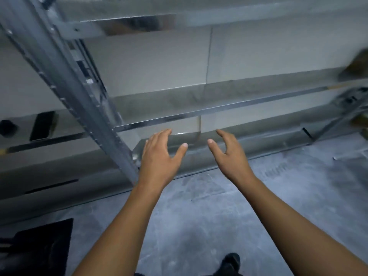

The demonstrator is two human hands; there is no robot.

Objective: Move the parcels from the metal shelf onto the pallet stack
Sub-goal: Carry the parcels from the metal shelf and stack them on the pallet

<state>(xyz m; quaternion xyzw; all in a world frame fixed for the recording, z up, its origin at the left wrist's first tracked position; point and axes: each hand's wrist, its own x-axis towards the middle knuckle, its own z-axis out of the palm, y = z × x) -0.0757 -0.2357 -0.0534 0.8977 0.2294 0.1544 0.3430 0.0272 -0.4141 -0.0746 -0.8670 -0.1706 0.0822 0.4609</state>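
A metal shelf (219, 107) with grey beams and a slanted upright post (79, 92) fills the upper part of the head view. Its levels in front of me show bare grey surface. A blurred brown parcel (356, 64) shows at the far right edge of the shelf. My left hand (159, 156) and my right hand (229, 154) reach forward side by side toward the lowest level, fingers spread and relaxed, holding nothing. No pallet stack is in view.
Grey concrete floor (199, 226) lies below me. A black mat or bag (39, 248) sits at the lower left. My dark shoe (231, 261) shows at the bottom. Dark objects (42, 126) sit on the shelf bay left of the post.
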